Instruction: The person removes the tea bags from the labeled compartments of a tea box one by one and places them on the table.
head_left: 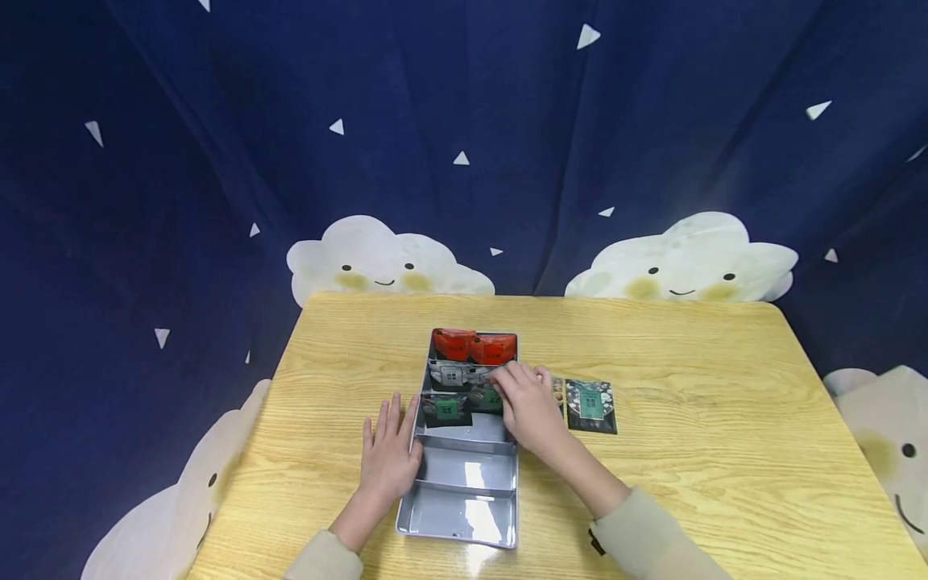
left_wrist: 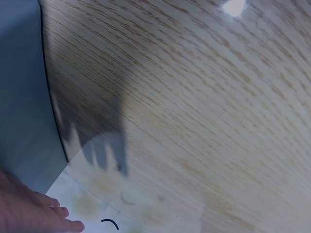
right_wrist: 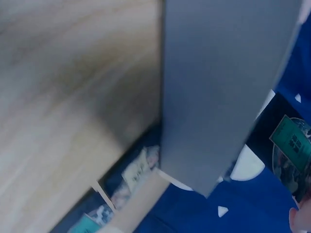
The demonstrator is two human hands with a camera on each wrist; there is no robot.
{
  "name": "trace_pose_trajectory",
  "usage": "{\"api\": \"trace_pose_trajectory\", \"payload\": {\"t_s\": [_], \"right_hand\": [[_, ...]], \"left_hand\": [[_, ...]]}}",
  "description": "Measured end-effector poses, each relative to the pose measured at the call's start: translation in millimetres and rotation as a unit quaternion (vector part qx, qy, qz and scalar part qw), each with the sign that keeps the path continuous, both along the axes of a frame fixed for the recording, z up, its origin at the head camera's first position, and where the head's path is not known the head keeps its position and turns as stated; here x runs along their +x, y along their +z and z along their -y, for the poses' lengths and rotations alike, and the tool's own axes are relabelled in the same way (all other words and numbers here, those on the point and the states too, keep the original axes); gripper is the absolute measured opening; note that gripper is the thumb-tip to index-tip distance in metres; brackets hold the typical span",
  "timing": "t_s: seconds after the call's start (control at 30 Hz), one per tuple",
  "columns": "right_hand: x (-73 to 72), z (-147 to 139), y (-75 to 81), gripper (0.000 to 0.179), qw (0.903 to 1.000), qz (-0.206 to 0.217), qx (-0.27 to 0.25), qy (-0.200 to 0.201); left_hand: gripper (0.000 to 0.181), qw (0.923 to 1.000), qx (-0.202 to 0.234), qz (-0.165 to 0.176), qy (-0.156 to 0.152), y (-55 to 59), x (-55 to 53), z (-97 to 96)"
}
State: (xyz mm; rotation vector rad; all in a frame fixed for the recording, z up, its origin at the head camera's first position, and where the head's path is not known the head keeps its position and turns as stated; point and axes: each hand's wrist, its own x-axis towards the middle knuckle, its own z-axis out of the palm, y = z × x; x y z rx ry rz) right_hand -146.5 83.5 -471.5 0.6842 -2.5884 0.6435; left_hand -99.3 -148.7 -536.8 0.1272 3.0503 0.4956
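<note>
A grey divided box (head_left: 464, 515) stands on the table. My right hand (head_left: 532, 407) reaches over its right wall and pinches a dark sachet with a green label (head_left: 484, 398), which also shows beside the fingertips in the right wrist view (right_wrist: 291, 141). Another green-labelled sachet (head_left: 447, 410) leans in the same compartment, left of the held one. Behind them are grey-labelled sachets (head_left: 451, 374), then two red sachets (head_left: 495, 350) in the farthest compartment. Along the box's left wall lies my left hand (head_left: 388, 455), its fingers straight and spread.
Right of the box, a green-labelled flowered sachet (head_left: 590, 406) lies flat on the wooden table (head_left: 696, 419). Beside it, another sachet (head_left: 557, 393) is partly hidden by my right hand. A dark blue curtain with white clouds (head_left: 464, 209) hangs behind the table.
</note>
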Motion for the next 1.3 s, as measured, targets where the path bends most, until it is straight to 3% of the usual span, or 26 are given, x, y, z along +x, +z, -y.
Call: {"api": "trace_pose_trajectory", "payload": {"t_s": [0.23,0.43,0.93,1.13,1.3], "right_hand": [[-1.1,-22.7,20.9,0.01,0.9979,0.003,-0.06,-0.026],[-5.6,-53.2,23.3,0.012,0.9945,-0.002,-0.089,-0.056],[-2.5,-152.9,-14.9,0.011,0.981,0.036,-0.071,-0.177],[1.1,-187.8,-31.5,0.012,0.9753,0.091,-0.032,-0.199],[0.3,-207.0,-46.2,0.014,0.9718,0.14,0.003,-0.19]], "left_hand": [[0.063,1.0,-0.001,-0.003,0.0,-0.2,0.2,0.4],[0.063,1.0,-0.003,-0.006,-0.001,0.2,0.9,0.3],[0.063,1.0,-0.003,-0.006,0.0,1.5,1.1,-0.4],[0.063,1.0,-0.003,-0.005,0.0,1.4,0.3,-0.5],[0.063,1.0,0.0,-0.003,0.001,1.9,-0.2,-1.2]]}}
